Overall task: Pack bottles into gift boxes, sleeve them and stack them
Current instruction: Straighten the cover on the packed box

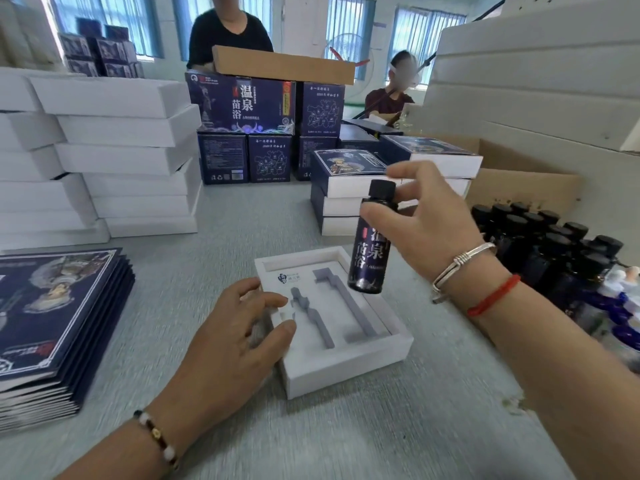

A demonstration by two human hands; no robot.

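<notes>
An open white gift box (349,367) with a white foam insert lies on the table in front of me; its two shaped slots hold nothing. My left hand (228,341) rests on the box's left edge, fingers relaxed over the insert. My right hand (426,220) pinches a dark blue bottle (372,244) with a black cap near its neck and holds it upright above the box's right slot. A group of several like bottles (554,244) stands at the right.
Flat dark blue sleeves (59,313) are stacked at the left. Stacks of white boxes (114,154) rise behind them. Sleeved boxes (349,178) are piled behind the bottle. Printed blue cartons (242,109) and two people sit at the far side. A brown carton (526,181) stands right.
</notes>
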